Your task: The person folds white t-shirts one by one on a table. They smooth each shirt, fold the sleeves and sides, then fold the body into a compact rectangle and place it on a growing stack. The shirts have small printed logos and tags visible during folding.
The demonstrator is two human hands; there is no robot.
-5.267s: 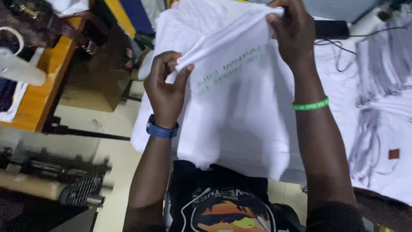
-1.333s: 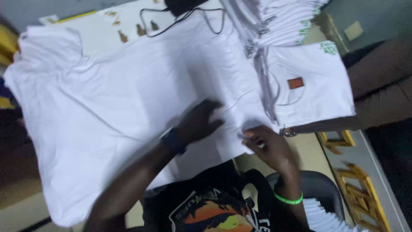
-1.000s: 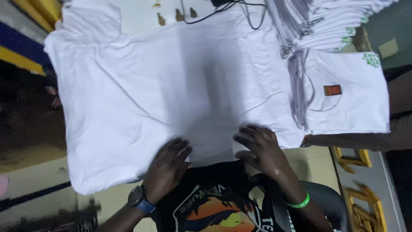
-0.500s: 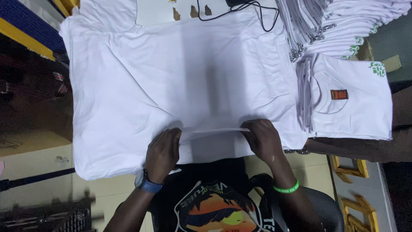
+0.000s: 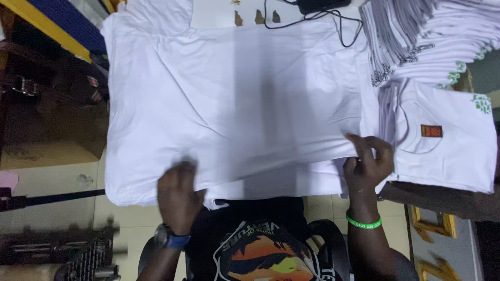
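Broadly, a white shirt (image 5: 234,99) lies flat over most of the surface (image 5: 219,8), its long axis running left to right across the view. One sleeve (image 5: 156,13) points away from the person at the far left corner. The shirt's near edge is folded under along its length, so a second layer shows as a strip just below the main panel. That edge hangs just past the surface toward the person's lap.

Right of the shirt, touching its edge, sits a stack of folded white shirts (image 5: 442,140); the top one shows a small red patch (image 5: 431,130). Beyond that stack, a fanned pile (image 5: 427,36) of more white shirts with dark and green print fills the far right corner. So the shirt has no open room on its right side. Left of the shirt the surface ends, and dark furniture and pale floor (image 5: 52,182) lie below. Beyond the shirt, a black cable (image 5: 312,23) runs along a narrow bare strip.

At the shirt's near left, the left hand (image 5: 179,195) rests palm down, fingers spread flat, blurred, grip apart. At its near right, the right hand (image 5: 367,164) pinches the folded edge, grip clamped on cloth.
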